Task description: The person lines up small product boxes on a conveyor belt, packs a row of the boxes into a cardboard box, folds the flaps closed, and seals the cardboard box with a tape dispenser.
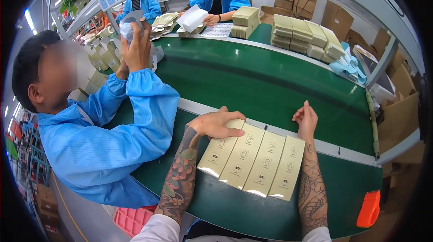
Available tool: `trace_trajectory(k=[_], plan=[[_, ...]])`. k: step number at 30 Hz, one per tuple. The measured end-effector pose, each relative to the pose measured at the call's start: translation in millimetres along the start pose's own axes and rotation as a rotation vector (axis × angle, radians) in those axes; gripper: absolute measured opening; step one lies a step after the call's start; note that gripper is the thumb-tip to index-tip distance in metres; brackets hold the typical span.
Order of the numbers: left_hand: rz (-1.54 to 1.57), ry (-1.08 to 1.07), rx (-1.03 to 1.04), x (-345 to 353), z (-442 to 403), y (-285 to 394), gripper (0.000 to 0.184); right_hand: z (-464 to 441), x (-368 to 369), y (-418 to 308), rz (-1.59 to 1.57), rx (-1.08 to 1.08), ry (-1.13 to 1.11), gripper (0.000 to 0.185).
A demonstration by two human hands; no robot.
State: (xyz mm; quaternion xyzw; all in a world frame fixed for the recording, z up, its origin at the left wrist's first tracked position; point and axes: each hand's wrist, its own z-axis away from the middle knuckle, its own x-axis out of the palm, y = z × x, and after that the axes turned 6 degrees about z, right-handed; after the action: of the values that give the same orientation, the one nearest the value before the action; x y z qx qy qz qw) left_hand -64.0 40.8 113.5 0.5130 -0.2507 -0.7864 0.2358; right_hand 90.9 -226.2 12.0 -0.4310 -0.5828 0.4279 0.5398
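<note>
Several flat cream boxes with small printed icons lie side by side in a row on the green table, close in front of me. My left hand rests on the upper end of the leftmost boxes, its thumb and fingers spread over them. Just past the top right corner of the row is my right hand, raised at the table's inner edge, fingers partly curled and apart, with nothing in it. Both forearms are tattooed.
A co-worker in a blue smock sits close on my left, arms raised. Across the green belt, another person handles a white item. Stacked cream boxes stand at the far side. An orange tool lies at right.
</note>
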Motion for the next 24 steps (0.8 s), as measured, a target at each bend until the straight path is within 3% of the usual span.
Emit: trace_trajectory(k=[6,21,24], plan=[[0.004,-0.045,0.062,4.8,-6.7,-1.5,0.057,-4.4,-13.3,-15.7,-0.042,0.005,0.154,0.037],[-0.085,-0.057,0.068,-2.7,-2.3,8.6,0.057,-7.7,-19.2,1.0,0.080,-0.112,0.169,0.038],[0.131,0.210,0.370,-0.7,-10.8,-23.7,0.061,-8.9,-19.1,2.6,0.122,-0.171,0.151,0.039]])
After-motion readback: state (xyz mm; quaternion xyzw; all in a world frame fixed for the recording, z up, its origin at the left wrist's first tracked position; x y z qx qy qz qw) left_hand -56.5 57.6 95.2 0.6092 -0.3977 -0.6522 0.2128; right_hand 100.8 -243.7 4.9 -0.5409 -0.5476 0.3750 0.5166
